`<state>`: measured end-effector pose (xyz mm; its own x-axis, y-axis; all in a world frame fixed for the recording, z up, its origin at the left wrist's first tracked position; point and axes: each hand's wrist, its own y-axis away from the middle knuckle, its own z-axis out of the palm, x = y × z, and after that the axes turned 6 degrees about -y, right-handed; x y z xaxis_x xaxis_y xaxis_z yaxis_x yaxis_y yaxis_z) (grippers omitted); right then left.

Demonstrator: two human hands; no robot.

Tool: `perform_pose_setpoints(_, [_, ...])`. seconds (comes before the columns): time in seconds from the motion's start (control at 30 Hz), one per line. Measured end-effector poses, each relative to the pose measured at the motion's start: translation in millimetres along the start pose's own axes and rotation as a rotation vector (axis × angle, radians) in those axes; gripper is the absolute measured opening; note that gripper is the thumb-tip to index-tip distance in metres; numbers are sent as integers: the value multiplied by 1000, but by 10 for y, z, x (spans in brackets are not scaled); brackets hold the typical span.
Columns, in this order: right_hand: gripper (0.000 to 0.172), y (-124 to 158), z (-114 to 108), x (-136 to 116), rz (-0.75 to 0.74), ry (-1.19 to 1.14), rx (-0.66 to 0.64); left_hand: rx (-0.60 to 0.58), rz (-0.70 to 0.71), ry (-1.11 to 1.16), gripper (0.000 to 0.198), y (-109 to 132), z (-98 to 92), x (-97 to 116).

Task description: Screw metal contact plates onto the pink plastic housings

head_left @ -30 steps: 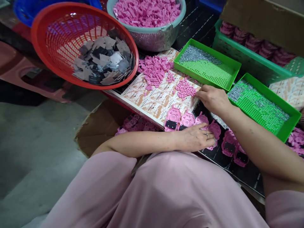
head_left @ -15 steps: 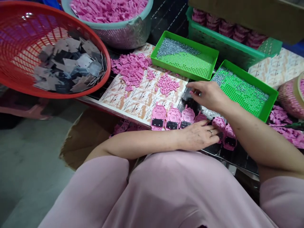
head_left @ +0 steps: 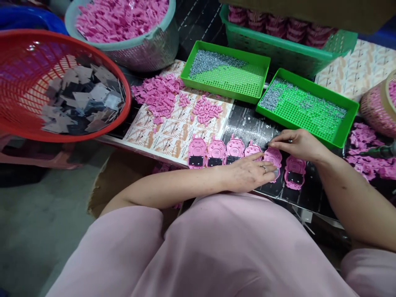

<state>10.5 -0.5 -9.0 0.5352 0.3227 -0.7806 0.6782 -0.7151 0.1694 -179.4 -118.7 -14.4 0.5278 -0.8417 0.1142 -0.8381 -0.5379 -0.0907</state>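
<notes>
Several pink plastic casings (head_left: 197,149) with dark plates lie in a row along the table's front edge. My left hand (head_left: 252,172) rests over the row, fingers spread and touching the casing (head_left: 272,159) second from the right. At the top of that same casing is my right hand (head_left: 292,143), thumb and forefinger pinched together; whatever they hold is too small to name. The rightmost casing (head_left: 295,172) lies apart from both hands. Small pink pieces (head_left: 206,110) form a pile behind the row, left of my hands.
Two green trays (head_left: 225,88) of small metal parts stand behind the hands. A red basket (head_left: 122,111) of metal plates is at the left, a basin (head_left: 148,51) of pink parts behind it. At the right lie more pink parts (head_left: 365,165) and a dark tool (head_left: 379,151).
My right hand has moved from near the small pink pile toward me, to the top of a casing. The casing under my left hand now shows more fully. The camera view has shifted slightly.
</notes>
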Motion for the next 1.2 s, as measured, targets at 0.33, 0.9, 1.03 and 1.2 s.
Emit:
perform_pose_setpoints(0.33, [28, -74, 73, -50, 51, 205, 0, -38, 14, -16, 32, 8, 47, 37])
perform_pose_setpoints(0.9, [23, 823, 309, -508, -267, 404, 277, 230, -500, 936, 22, -212, -166, -134])
perform_pose_setpoints(1.03, [26, 932, 305, -394, -290, 497, 236, 103, -407, 979, 37, -299, -156, -104])
perform_pose_setpoints(1.2, [25, 1047, 60, -88, -116, 300, 387, 148, -300, 585, 42, -338, -123, -29])
